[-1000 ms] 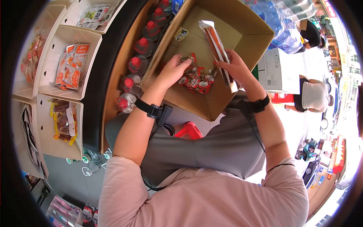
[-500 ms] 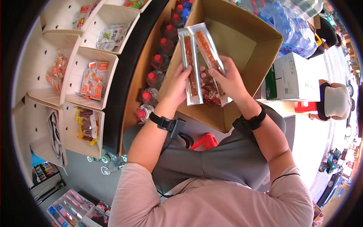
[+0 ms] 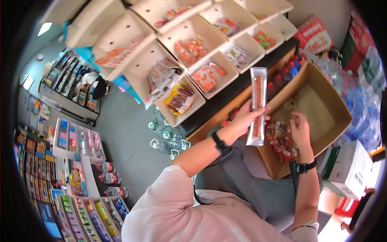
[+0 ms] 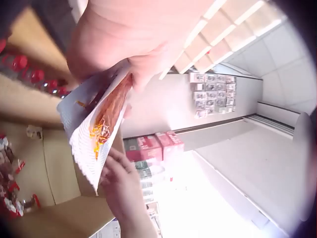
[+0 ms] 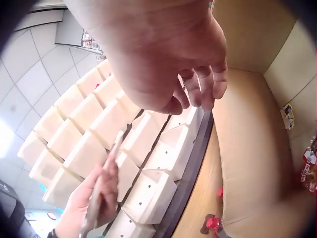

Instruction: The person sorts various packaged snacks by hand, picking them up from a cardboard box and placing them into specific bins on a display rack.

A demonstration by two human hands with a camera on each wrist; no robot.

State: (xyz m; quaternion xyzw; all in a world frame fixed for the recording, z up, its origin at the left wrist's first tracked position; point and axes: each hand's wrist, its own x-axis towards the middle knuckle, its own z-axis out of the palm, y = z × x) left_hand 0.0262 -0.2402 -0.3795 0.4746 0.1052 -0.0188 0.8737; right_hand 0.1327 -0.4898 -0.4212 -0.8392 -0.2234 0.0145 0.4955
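Note:
My left hand (image 3: 244, 118) grips long, clear-wrapped reddish-brown snack sticks (image 3: 258, 90), raised beside the cardboard box (image 3: 318, 107). From the left wrist view, two flat packs overlap in that grip, one showing orange-yellow print (image 4: 101, 131) near its crimped end. The right hand (image 3: 300, 128) is over the box with loosely bent fingers and nothing between them; the right wrist view shows its fingers (image 5: 205, 87) bare. Below it, small red-wrapped snacks (image 3: 282, 141) lie heaped in the box's near corner.
Cream bins (image 3: 231, 74) of packaged snacks stand in rows ahead, one with orange-and-white packets (image 3: 209, 77). Red-capped bottles (image 3: 278, 82) line the wooden ledge next to the box. Large water bottles (image 3: 171, 137) stand on the floor, and a white carton (image 3: 350, 165) sits at right.
The packs were in the right hand, then one in each hand; now the left holds them and the right is empty. The head view has turned toward the bins and aisle.

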